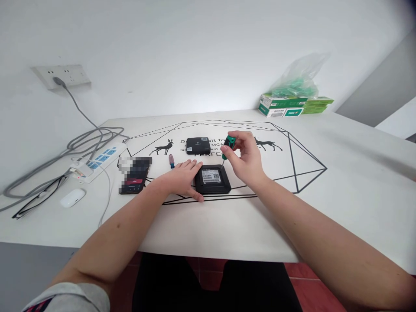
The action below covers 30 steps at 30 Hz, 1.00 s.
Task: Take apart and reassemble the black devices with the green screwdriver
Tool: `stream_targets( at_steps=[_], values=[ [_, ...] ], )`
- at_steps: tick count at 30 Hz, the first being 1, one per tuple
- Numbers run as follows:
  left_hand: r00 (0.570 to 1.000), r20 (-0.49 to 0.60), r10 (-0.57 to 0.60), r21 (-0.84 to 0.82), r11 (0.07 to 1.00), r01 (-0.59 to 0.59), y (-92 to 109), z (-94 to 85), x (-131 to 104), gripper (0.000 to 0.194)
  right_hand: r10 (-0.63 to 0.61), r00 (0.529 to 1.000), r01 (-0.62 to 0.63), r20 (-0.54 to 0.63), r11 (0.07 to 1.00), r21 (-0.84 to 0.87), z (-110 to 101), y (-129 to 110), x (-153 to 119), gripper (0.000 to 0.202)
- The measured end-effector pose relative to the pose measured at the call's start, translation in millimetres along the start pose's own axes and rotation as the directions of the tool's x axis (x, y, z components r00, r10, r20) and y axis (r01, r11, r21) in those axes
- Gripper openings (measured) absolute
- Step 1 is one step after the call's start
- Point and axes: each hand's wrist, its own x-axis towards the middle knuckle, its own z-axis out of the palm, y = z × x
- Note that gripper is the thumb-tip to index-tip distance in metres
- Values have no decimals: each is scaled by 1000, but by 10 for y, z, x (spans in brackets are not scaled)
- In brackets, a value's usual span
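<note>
My right hand (247, 159) has its fingers closed around the green screwdriver (230, 142), handle up and leaning, so the shaft reaches down near the far right corner of the black device (212, 189). My left hand (182, 177) is open, fingers spread over the device's left edge, I'd say to stop it sliding. It lies flat on the surface (211, 225) right in front of me, label (210, 176) up. Just beyond sit a second black box (198, 146) and, left of it, a smaller screwdriver (171, 160), within easy reach. The white earbud case (73, 197) is shut, its inside hidden. At the back, a clear bag (297, 78) with something green inside rests on green-and-white boxes (281, 106), contents unseen.
</note>
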Motion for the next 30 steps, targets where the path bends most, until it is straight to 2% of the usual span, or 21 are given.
stream_targets(
  at_steps=[6, 13, 18, 27, 30],
  values=[
    [1000, 13, -5, -5, 1000, 5, 13, -10, -8, 152, 72, 993, -80, 90, 993, 90, -28, -67, -17, 40],
    [1000, -12, 12, -24, 1000, -12, 7, -4, -10, 149, 16, 1000, -16, 18, 999, -30, -39, -42, 23, 42],
    [1000, 8, -3, -16, 1000, 3, 27, -24, -18, 150, 83, 996, -85, 34, 994, 65, -59, -23, 20, 43],
    [1000, -20, 12, -17, 1000, -13, 14, -4, -7, 149, 124, 992, -125, 16, 974, 191, -26, -79, 66, 50],
    [1000, -21, 16, -25, 1000, -17, -5, 9, 0, 151, 158, 986, -169, 61, 943, 286, -8, -112, 64, 54]
  ],
)
